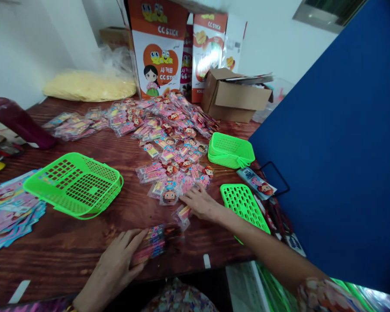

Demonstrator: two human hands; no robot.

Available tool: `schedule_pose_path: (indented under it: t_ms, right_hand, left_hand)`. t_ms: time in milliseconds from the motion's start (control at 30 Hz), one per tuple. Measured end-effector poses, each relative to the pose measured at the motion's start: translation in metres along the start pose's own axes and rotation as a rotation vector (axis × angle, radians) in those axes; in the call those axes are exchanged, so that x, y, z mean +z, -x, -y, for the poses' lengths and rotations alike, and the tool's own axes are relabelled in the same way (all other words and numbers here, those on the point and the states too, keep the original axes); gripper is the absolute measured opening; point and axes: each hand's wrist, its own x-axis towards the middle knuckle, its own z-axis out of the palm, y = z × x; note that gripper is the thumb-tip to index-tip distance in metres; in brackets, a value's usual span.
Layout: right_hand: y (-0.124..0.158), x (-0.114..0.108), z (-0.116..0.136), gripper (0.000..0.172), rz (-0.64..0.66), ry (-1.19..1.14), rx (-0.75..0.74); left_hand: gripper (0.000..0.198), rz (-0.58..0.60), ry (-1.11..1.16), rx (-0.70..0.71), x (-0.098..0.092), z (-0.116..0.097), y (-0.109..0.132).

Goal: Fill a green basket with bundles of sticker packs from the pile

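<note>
A small stack of candy packets [151, 245] lies near the counter's [84, 242] front edge, held under the left hand [117, 262], whose fingers curl around its near end. Just beyond it, the right hand [199, 203] rests flat with fingers spread on a single packet [183, 213] at the edge of the loose pile of packets [169, 143]. Green baskets [76, 184] stand on either side.

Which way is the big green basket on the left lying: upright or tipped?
Tipped. The basket lies tilted on the table, its mesh bottom facing up and nothing in it.
</note>
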Motion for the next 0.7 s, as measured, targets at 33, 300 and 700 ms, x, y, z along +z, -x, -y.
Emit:
schedule_pose_path:
  t_ms: [33,300,700]
  right_hand:
    - [0.0,0.003,0.006,0.032,-0.008,0.009,-0.009]
    - [0.017,-0.035,-0.047,0.021,-0.001,0.013,0.072]
    - [0.019,-0.015,-0.08,0.019,0.055,0.01,0.11]
  left_hand:
    - [0.058,-0.001,0.002,0.003,0.001,0.001,0.0]
    - [0.058,0.019,0.016,-0.031,-0.004,-0.002,-0.001]
    - [0.061,0.016,0.003,-0.027,-0.004,-0.004,-0.003]
